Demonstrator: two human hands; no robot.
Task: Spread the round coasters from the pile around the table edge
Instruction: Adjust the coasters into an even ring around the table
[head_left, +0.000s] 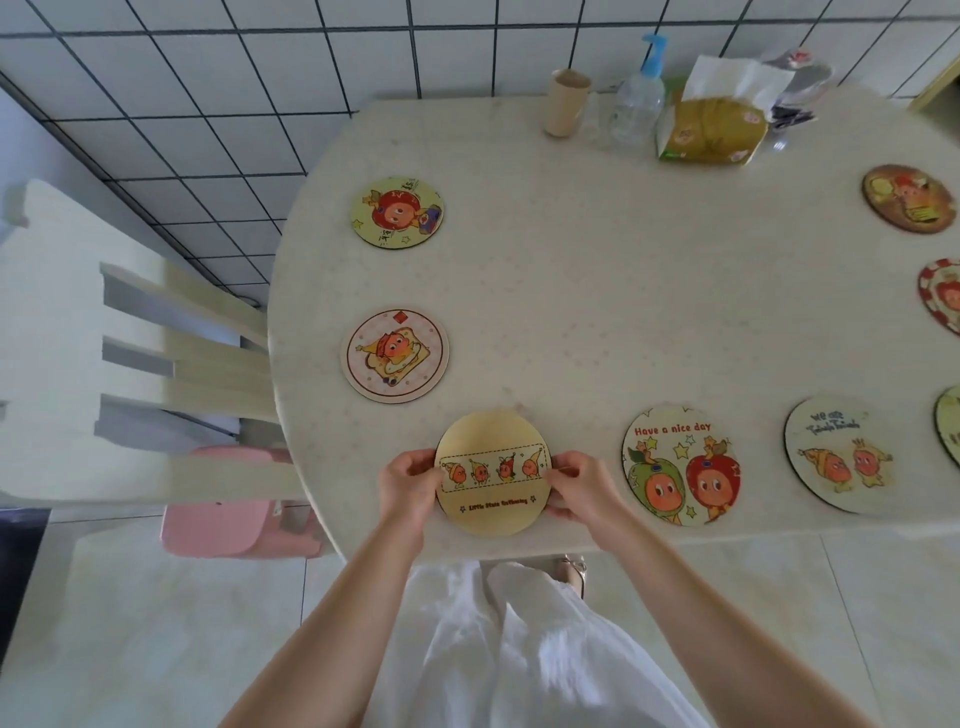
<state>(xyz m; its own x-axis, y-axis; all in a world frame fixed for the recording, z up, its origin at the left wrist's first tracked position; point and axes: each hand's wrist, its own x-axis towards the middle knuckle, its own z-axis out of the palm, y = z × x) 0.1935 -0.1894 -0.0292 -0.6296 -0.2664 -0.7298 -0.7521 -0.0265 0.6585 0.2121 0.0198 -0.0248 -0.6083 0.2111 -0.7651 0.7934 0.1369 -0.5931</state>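
A yellow round coaster (492, 475) with a strip of little cartoon figures lies at the near left edge of the pale table (597, 312). My left hand (408, 486) grips its left rim and my right hand (579, 488) grips its right rim. Other coasters lie along the table edge: a pink toast one (395, 355), a yellow-green one (397, 212), a "Have a nice day" one (681, 465), a white one (839, 453), and a brown one (909, 198). Two more (943, 296) (949, 423) are cut off at the right. No pile is in view.
At the table's far side stand a cardboard tube (567, 103), a clear pump bottle (640, 93) and a tissue pack (714, 127). A cream chair (156, 332) and a pink stool (234, 504) stand close to the table's left edge.
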